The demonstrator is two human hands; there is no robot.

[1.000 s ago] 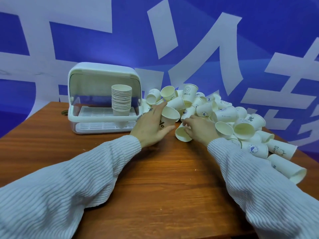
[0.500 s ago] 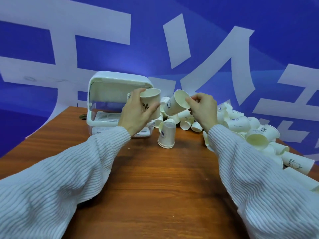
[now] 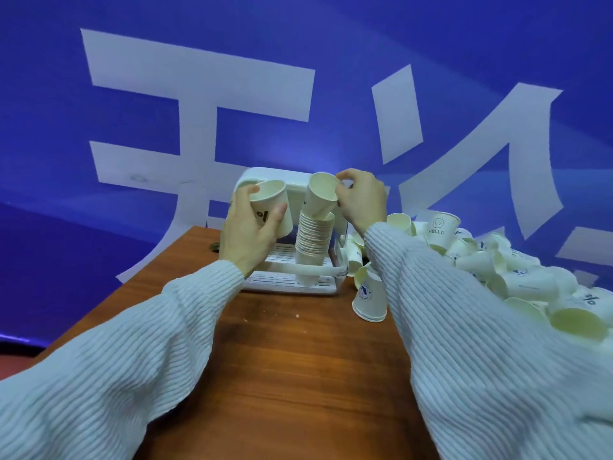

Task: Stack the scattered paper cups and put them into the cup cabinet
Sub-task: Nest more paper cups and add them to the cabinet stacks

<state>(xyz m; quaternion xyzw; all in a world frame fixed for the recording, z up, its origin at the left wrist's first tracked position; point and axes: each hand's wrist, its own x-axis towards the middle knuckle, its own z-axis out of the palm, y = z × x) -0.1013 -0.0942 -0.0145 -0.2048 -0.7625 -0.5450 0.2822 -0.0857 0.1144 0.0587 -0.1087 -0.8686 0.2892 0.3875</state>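
Wood-grain table under blue banner wall — cups heaped right

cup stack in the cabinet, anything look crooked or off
Yes: the top cup, pinched by the right hand, sits tilted on the stack, not yet nested. One cup stands upside down on the table, beside the cabinet.

We seem to be at a staged demonstration or recording spot rather than a home. Behind us hangs a large blue fabric banner printed with big white characters, filling the whole background. Our reddish-brown wood-grain surface stands right against it, carrying a small white plastic cup cabinet with slatted trays and a heap of loose white paper cups with printed logos.
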